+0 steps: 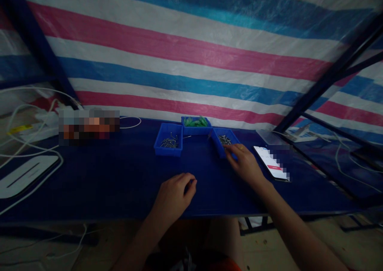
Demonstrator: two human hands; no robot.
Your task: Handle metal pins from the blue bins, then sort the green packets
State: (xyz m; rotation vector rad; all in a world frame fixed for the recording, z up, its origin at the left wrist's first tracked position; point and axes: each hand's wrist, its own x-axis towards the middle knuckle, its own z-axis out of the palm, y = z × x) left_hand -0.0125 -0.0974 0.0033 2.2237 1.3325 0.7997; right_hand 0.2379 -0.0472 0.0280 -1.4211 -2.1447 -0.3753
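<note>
My left hand (176,193) hovers over or rests on the near part of the blue table, fingers curled and thumb against the fingertips; whatever it may hold is hidden. At the near end of the right blue bin (216,145), my right hand (243,163) has its thumb and fingertips drawn together over small metal pieces (224,139). Anything between those fingertips is too small to make out. The left blue bin (168,152) contains thin metal screws or nails (170,142). Behind, a third blue bin (196,130) holds small green pieces (196,122).
A lit phone (271,163) lies right of my right hand. One thin metal piece (187,136) lies between the bins. White cables and a white power strip (26,175) are at the left, near a blurred-out object (89,127). A striped sheet (179,59) hangs behind the table.
</note>
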